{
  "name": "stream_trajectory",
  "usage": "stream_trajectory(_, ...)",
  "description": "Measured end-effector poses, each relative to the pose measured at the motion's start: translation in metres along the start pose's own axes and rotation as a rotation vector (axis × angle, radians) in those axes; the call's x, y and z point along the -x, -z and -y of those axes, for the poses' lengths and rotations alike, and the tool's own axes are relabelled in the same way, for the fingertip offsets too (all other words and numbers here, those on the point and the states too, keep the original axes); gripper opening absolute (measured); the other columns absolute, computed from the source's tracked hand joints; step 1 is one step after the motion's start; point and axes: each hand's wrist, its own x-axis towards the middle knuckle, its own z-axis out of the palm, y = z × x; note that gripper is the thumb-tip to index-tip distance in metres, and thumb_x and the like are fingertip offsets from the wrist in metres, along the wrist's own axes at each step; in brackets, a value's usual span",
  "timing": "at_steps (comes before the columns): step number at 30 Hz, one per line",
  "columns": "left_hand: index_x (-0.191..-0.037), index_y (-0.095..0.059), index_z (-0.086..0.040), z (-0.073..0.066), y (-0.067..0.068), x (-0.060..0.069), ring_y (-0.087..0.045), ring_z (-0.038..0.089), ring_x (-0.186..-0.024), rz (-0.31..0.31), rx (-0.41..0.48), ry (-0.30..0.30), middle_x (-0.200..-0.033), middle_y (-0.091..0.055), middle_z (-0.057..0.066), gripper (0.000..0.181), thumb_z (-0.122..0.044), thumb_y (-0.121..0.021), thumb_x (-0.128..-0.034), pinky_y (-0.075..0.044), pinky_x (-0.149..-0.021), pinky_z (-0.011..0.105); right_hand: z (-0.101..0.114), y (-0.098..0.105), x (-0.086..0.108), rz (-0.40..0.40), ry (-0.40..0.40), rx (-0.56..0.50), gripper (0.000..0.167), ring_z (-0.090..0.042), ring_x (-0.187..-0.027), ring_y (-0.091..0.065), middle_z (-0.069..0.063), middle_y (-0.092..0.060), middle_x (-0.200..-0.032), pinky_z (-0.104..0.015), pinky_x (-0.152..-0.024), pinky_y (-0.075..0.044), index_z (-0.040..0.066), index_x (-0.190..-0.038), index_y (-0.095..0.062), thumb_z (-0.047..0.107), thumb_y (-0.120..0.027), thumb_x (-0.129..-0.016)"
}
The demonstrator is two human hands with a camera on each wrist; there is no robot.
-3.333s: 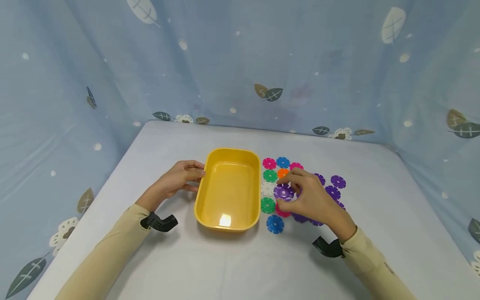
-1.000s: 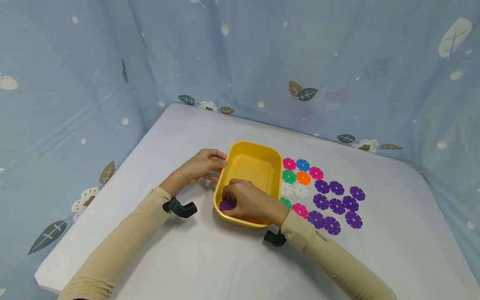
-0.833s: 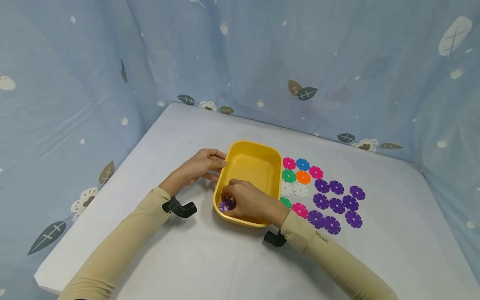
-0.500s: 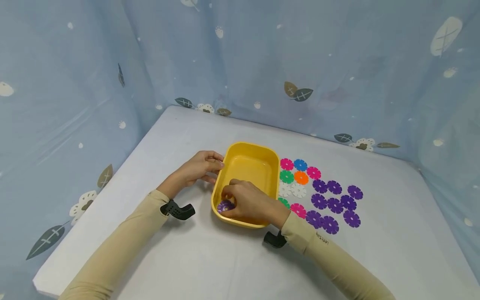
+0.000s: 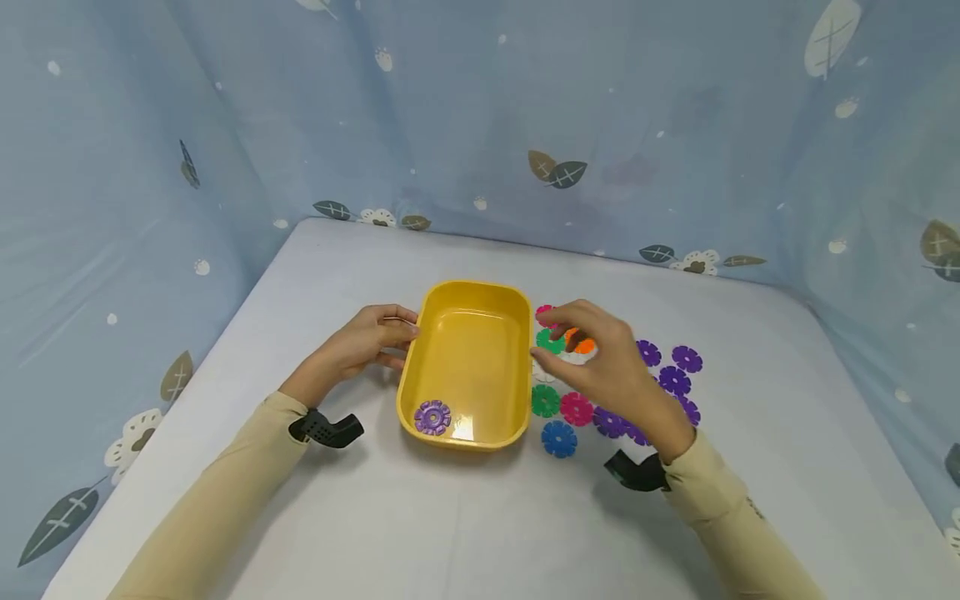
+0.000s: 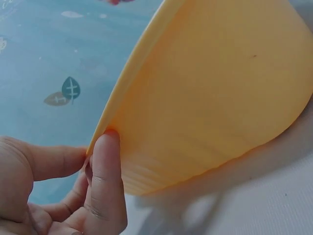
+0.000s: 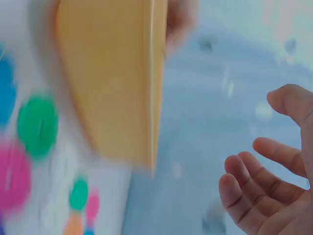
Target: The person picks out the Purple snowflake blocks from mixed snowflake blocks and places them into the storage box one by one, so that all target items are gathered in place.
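Observation:
A yellow tray (image 5: 471, 367) stands mid-table in the head view, a purple notched disc (image 5: 432, 417) lying in its front left corner. The left hand (image 5: 358, 343) pinches the tray's left rim; in the left wrist view, thumb and fingers of that hand (image 6: 93, 191) meet at the edge of the tray (image 6: 205, 93). Just right of the tray, the right hand (image 5: 611, 358) hangs above the loose discs, thumb and fingers apart with nothing between them. The right wrist view shows this hand (image 7: 269, 191) with fingers loosely bent beside the tray's outer wall (image 7: 110, 83).
Flat notched discs lie right of the tray: a blue one (image 5: 559, 438), a pink one (image 5: 577, 409), green ones (image 5: 545, 401), an orange one (image 5: 585, 342) and several purple ones (image 5: 687, 359). The right hand covers some. A blue leaf-patterned cloth (image 5: 465, 108) hangs behind the white table (image 5: 405, 533).
The right hand has let go of the purple disc in the tray's front left corner and moved right, out of the tray. The left hand stays on the rim. The head view has shifted.

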Motion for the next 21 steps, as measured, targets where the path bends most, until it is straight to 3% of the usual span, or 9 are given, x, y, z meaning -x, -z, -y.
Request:
stream_trajectory(5,-0.134,-0.047,0.004,0.001,0.004,0.0,-0.066,0.025,-0.096,-0.008,-0.023,0.008,-0.116,-0.061,0.019,0.041,-0.016,-0.06,-0.1011,-0.061,-0.073,0.037,-0.035,0.058,0.036,-0.123,-0.177,0.138,0.037,-0.022,-0.09,-0.066,-0.008,-0.068,-0.112,-0.017,-0.074,-0.054,0.006,-0.12,-0.069,0.008,-0.08,-0.085)
stream_trajectory(10,-0.134,-0.048,0.006,0.0,0.008,0.003,-0.065,0.026,-0.095,-0.002,-0.051,0.0,-0.116,-0.061,0.021,0.041,-0.017,-0.06,-0.1015,-0.061,-0.072,0.035,-0.077,0.101,0.077,-0.187,-0.422,0.238,0.031,-0.009,-0.089,-0.062,-0.015,-0.069,-0.111,-0.004,-0.073,-0.044,0.006,-0.12,-0.069,0.02,-0.073,-0.092)
stream_trajectory(13,-0.134,-0.047,0.007,-0.002,0.008,0.004,-0.064,0.026,-0.094,0.01,-0.057,-0.008,-0.115,-0.06,0.022,0.043,-0.018,-0.06,-0.1014,-0.06,-0.072,0.035,-0.102,0.117,0.098,-0.177,-0.523,0.278,0.033,-0.009,-0.09,-0.062,-0.018,-0.069,-0.112,-0.004,-0.069,-0.043,0.004,-0.12,-0.069,0.026,-0.07,-0.095)
stream_trajectory(18,-0.133,-0.046,0.008,-0.003,0.005,0.002,-0.064,0.025,-0.094,0.025,-0.059,-0.017,-0.114,-0.06,0.021,0.045,-0.019,-0.061,-0.101,-0.061,-0.073,0.035,-0.131,0.128,0.12,-0.108,-0.613,0.276,0.04,-0.04,-0.097,-0.065,-0.024,-0.066,-0.116,-0.014,-0.061,-0.048,0.0,-0.124,-0.065,0.026,-0.071,-0.095)
stream_trajectory(21,-0.133,-0.045,0.009,-0.004,0.002,-0.001,-0.064,0.024,-0.094,0.033,-0.059,-0.017,-0.113,-0.06,0.02,0.045,-0.018,-0.061,-0.101,-0.061,-0.072,0.035,-0.144,0.128,0.124,-0.049,-0.647,0.246,0.043,-0.044,-0.101,-0.064,-0.026,-0.064,-0.118,-0.026,-0.063,-0.053,-0.002,-0.126,-0.063,0.022,-0.074,-0.092)
